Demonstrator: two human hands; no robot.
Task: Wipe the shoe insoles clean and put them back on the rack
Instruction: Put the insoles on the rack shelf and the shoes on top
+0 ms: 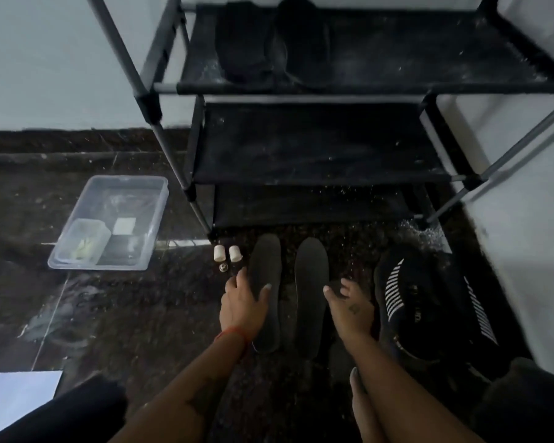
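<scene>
Two dark insoles lie side by side on the dark floor in front of the shoe rack (301,89). My left hand (242,302) rests with spread fingers on the left insole (266,260). Beside the right edge of the right insole (311,270), my right hand (349,303) hovers with fingers apart and holds nothing. Another pair of dark insoles (272,43) sits on the rack's top shelf. The rack has black fabric shelves and grey poles.
A clear plastic tub (109,219) with a smaller container and a white pad stands on the floor at left. Two small white caps (227,252) lie near the rack's leg. Black shoes with white stripes (422,302) sit at right. White walls flank the rack.
</scene>
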